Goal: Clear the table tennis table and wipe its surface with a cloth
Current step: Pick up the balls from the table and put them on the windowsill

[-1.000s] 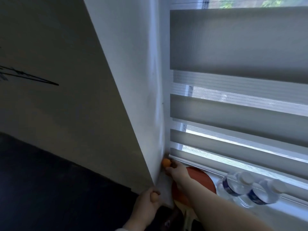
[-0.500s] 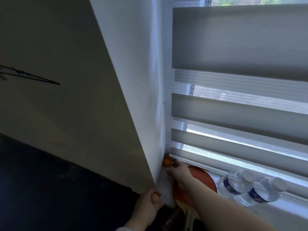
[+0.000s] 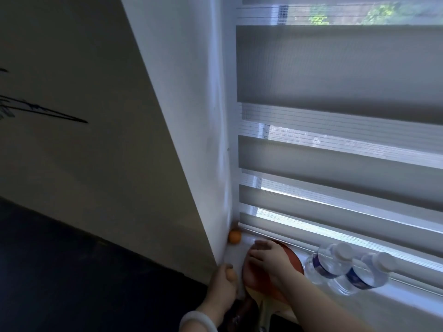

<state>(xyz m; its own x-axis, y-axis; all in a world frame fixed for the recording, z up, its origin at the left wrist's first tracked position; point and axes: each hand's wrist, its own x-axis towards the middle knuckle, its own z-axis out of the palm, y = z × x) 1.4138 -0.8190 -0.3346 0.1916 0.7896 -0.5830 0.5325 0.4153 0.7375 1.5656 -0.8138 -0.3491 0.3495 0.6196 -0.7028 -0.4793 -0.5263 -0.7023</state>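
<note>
A striped blind covers the window above a white sill. Two water bottles lie side by side on the sill, to the right of a red paddle. The right hand rests flat on the paddle, fingers straight and spread. The left hand grips the front edge of the sill at the wall corner, fingers curled round it. A small orange ball sits in the sill's corner, just beyond the right hand and apart from it.
</note>
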